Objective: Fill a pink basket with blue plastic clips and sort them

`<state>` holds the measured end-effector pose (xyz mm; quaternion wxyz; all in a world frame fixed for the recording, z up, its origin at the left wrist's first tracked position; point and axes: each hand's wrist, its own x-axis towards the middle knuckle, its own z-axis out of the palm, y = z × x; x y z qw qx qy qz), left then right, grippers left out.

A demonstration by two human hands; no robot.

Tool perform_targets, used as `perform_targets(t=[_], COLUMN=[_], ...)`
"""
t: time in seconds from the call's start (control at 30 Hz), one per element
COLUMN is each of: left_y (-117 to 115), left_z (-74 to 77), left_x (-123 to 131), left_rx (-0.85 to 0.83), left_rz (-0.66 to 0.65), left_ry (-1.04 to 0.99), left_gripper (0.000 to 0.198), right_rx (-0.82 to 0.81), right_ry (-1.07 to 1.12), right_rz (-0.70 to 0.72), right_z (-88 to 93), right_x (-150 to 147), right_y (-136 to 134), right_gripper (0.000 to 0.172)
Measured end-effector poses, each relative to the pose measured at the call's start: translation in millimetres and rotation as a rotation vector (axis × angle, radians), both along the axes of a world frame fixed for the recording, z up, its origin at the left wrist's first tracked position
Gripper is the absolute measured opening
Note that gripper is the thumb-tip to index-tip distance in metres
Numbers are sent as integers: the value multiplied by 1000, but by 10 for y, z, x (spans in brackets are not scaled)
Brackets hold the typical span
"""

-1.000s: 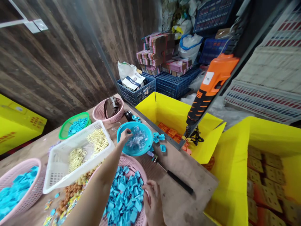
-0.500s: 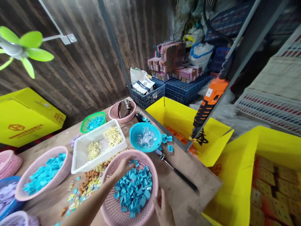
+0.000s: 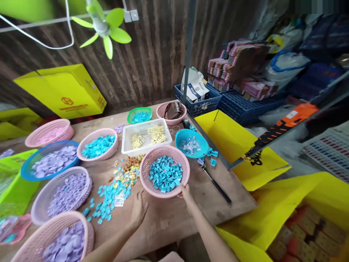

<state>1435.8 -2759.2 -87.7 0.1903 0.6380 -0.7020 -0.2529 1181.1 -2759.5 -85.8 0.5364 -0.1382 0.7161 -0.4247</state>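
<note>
My right hand grips the near right rim of a round pink basket. Small blue plastic pieces fill the middle of that basket. Just left of it, my left hand is low over the brown table with its fingers stretched out and nothing in them. Beside this hand lies a loose spread of flat blue pieces. Yellow-and-white bits and small brown pieces lie between the spread and the basket.
Behind the basket stand a white tray of cream pieces and a blue bowl of clear parts. A black-handled rod lies to the right. Several baskets of purple pieces line the left. An orange-and-black power screwdriver hangs at right above yellow boxes.
My left hand has come out of the basket to the table at its left. My right hand has taken hold of the rim. The view has swung left.
</note>
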Motion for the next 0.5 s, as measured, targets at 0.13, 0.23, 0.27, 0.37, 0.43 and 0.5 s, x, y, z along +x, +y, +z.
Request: perform_targets(t=[0.13, 0.23, 0.27, 0.37, 0.43, 0.5], left_y=[90, 57, 52, 92, 158, 256], left_z=[-58, 45, 91, 222, 276, 294], left_x=[34, 75, 95, 176, 250, 340], left_rx=[148, 190, 199, 221, 229, 252], left_rz=[-23, 7, 30, 103, 145, 194], left_ry=[154, 199, 208, 255, 303, 344], left_gripper=[51, 55, 56, 59, 60, 59], right_rx=[-22, 22, 15, -36, -9, 56], right_ry=[7, 115, 164, 217, 184, 168], right_rz=[30, -9, -26, -58, -89, -118], right_z=[22, 50, 50, -25, -156, -319], right_x=[-41, -118, -149, -258, -327, -351], right_y=[-33, 8, 37, 143, 192, 234], right_gripper=[17, 24, 27, 36, 39, 36])
